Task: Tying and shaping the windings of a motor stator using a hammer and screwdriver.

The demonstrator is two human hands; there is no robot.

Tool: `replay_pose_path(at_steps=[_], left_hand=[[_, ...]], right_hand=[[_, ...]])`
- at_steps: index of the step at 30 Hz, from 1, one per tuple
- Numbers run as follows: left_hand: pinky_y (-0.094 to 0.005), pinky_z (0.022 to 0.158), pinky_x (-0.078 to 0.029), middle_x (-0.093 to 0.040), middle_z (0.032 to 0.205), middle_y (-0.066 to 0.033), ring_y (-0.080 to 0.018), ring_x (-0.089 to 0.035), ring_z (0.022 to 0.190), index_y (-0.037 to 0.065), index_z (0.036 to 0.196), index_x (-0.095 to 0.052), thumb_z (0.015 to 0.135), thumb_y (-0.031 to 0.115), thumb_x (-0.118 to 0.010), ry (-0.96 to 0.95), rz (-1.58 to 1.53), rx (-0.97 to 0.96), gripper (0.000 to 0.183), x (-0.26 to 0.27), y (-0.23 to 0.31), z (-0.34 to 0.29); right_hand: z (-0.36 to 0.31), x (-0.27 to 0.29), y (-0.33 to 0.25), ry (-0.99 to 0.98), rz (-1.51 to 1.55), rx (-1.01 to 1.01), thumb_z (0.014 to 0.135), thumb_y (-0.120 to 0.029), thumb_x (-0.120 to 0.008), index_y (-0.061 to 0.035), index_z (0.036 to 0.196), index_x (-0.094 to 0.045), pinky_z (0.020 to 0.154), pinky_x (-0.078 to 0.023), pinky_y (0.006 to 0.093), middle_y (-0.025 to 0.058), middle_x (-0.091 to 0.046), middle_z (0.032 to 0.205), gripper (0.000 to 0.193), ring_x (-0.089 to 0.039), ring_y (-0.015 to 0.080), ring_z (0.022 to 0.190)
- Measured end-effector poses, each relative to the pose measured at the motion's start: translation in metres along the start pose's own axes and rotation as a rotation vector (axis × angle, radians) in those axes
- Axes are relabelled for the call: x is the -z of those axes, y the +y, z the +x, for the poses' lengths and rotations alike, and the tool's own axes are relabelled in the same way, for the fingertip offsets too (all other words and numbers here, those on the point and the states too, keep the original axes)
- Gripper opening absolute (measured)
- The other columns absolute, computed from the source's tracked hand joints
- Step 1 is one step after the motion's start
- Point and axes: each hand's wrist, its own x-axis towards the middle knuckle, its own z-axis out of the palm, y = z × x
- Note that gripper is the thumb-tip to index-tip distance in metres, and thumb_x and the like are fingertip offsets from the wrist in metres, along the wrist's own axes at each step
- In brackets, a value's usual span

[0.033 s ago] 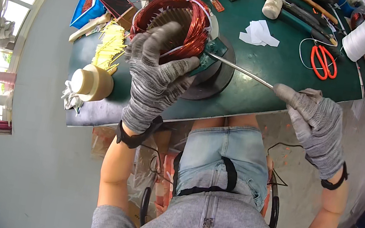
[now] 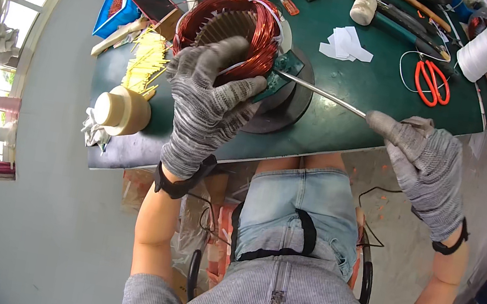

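Note:
A motor stator wound with red copper wire (image 2: 268,38) is tilted on a dark round stand (image 2: 296,106). My left hand (image 2: 204,109), in a grey knitted glove, grips its near rim, the thumb over the windings and the fingers at the bore. My gloved right hand (image 2: 426,168) is closed round a slim metal rod tool (image 2: 331,98); any handle is hidden in the palm. The rod's far end meets the stator's right side, beside a dark green piece (image 2: 285,68). What lies under my left palm cannot be seen.
Left on the green table (image 2: 338,130) are yellow sticks (image 2: 147,60), a cream spool (image 2: 123,111), a blue tray (image 2: 117,16) and a phone (image 2: 152,2). White paper pieces (image 2: 347,43), orange-handled scissors (image 2: 431,84), a mallet (image 2: 363,10) and a white thread spool (image 2: 481,54) lie right.
The fingers of my left hand have shifted slightly down and to the right at the stator's bore. My right hand has moved a little to the right, still holding the rod.

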Motion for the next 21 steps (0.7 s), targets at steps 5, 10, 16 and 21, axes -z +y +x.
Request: replay_pose_path(at_steps=[5, 10, 16, 21], left_hand=[[-0.0425, 0.079, -0.041, -0.058, 0.108, -0.0081, -0.0283, -0.055, 0.093, 0.022, 0.09, -0.07, 0.057, 0.02, -0.077, -0.011, 0.02, 0.007, 0.034, 0.004, 0.002, 0.005], [-0.0389, 0.073, -0.042, -0.055, 0.094, -0.0061, -0.0268, -0.054, 0.085, 0.021, 0.087, -0.071, 0.056, 0.02, -0.079, 0.094, 0.006, 0.035, 0.033, -0.007, 0.007, 0.005], [-0.0414, 0.073, -0.038, -0.055, 0.091, -0.0039, -0.0244, -0.054, 0.081, 0.024, 0.087, -0.07, 0.059, 0.027, -0.075, 0.111, 0.046, 0.047, 0.029, -0.008, 0.008, 0.0], [-0.0414, 0.076, -0.039, -0.055, 0.094, -0.0049, -0.0256, -0.053, 0.083, 0.025, 0.089, -0.07, 0.06, 0.027, -0.074, 0.059, 0.063, 0.076, 0.03, -0.011, 0.017, 0.012]], right_hand=[[0.028, 0.025, -0.014, -0.082, -0.023, 0.03, 0.081, -0.016, -0.06, -0.0225, 0.117, -0.063, 0.062, -0.041, 0.0373, 0.007, -0.058, 0.084, 0.037, -0.053, 0.0253, 0.069], [0.02, -0.033, -0.02, 0.003, 0.162, -0.068, 0.084, -0.014, -0.057, -0.0162, 0.119, -0.061, 0.056, -0.045, 0.0336, 0.0114, -0.061, 0.077, 0.035, -0.057, 0.0276, 0.063], [0.034, -0.058, 0.0, -0.163, 0.584, -0.181, 0.087, -0.015, -0.054, -0.0079, 0.117, -0.06, 0.067, -0.051, 0.0347, 0.0166, -0.065, 0.098, 0.032, -0.063, 0.0279, 0.076], [0.017, -0.093, 0.014, 0.074, 0.373, -0.062, 0.086, -0.021, -0.056, -0.005, 0.105, -0.062, 0.057, -0.047, 0.0364, 0.016, -0.061, 0.08, 0.025, -0.06, 0.0322, 0.067]])
